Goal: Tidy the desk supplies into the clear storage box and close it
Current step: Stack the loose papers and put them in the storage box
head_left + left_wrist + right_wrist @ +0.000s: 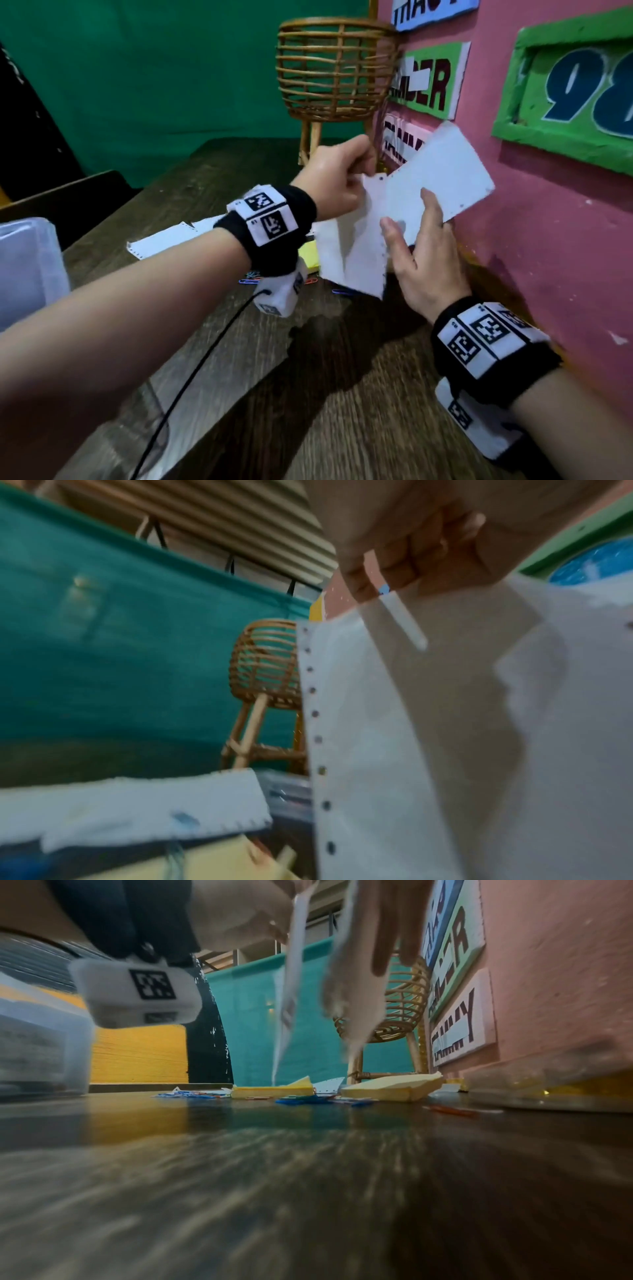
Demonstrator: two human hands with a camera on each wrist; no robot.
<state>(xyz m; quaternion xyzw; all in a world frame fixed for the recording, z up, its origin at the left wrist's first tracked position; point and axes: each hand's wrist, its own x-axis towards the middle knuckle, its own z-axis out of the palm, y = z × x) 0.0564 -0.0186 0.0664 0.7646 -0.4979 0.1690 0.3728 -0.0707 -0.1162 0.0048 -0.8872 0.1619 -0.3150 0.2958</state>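
Two white hole-punched paper sheets (394, 219) held above the wooden desk (308, 394).
Left hand (337, 181) pinches their top edge; right hand (423, 260), fingers straight, supports them; clear plastic storage box (27, 270) at the desk's left edge.

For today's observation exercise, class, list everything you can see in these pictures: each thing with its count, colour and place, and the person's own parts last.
Paper sheets: at least two, white with punched edges, held up above the desk.
Paper sheet: one, white, lying on the desk.
Sticky note pads: two, yellow, on the desk below the held sheets.
Paper clips: several, blue, red and orange, scattered by the pads.
Storage box: one, clear, left edge of the desk.
Basket: one, tan wicker on legs, back of the desk.
Desk: one, dark wood.
Wall: pink, with lettered signs, on the right.
Left hand: pinches a sheet's top.
Right hand: fingers straight against the sheets.
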